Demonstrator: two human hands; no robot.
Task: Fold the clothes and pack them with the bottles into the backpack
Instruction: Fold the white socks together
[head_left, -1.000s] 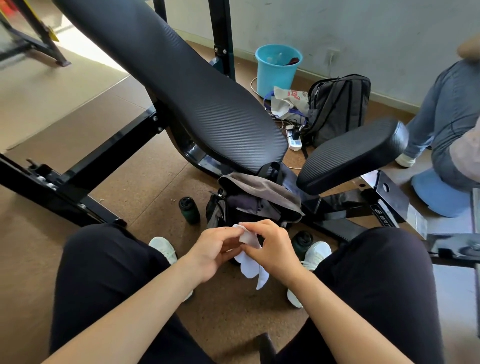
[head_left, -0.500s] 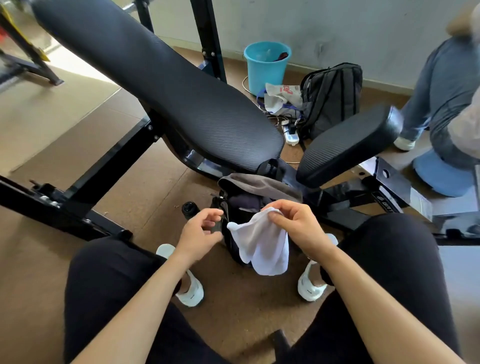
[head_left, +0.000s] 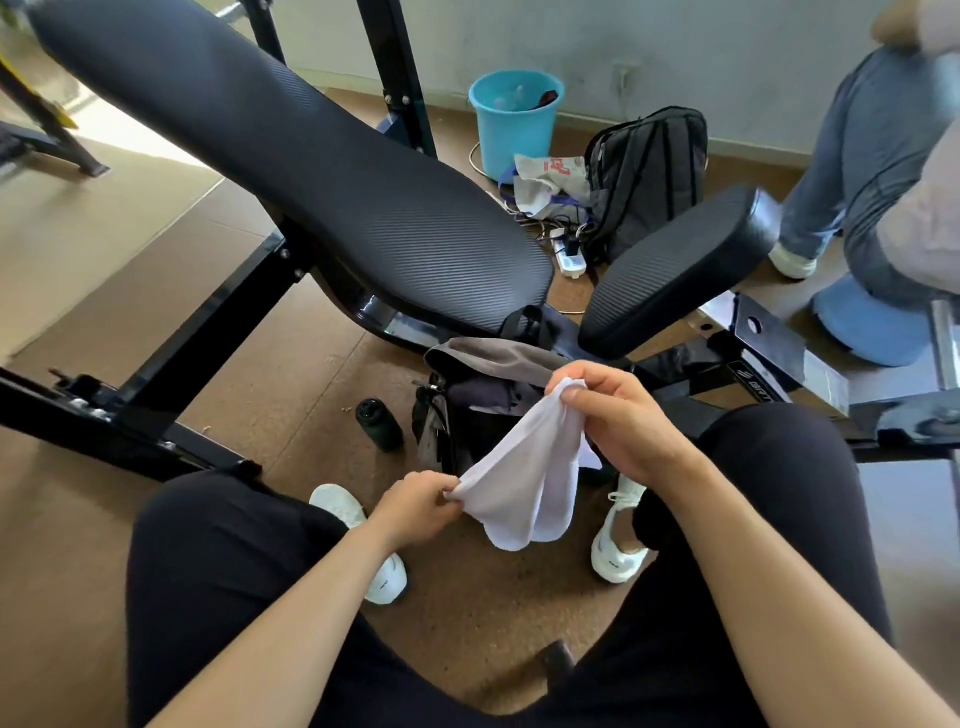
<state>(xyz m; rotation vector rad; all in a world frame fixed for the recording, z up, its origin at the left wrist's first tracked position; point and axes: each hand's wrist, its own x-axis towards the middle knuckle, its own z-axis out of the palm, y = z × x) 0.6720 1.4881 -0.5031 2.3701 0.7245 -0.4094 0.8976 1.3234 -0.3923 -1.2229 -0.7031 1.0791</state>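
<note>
the left hand (head_left: 415, 512), apart a moment ago, now pinches the cloth (head_left: 519, 483) low, the right hand (head_left: 623, 421) pinching its top, above the open backpack (head_left: 483, 400); either light pinch may slip, dropping it on the floor (head_left: 311, 405).

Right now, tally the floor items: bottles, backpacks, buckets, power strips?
Bottles: 1, the dark bottle left of the open backpack
Backpacks: 2, the open one and a black backpack by the wall
Buckets: 1, the blue bucket
Power strips: 1, the power strip
Total: 5
</note>
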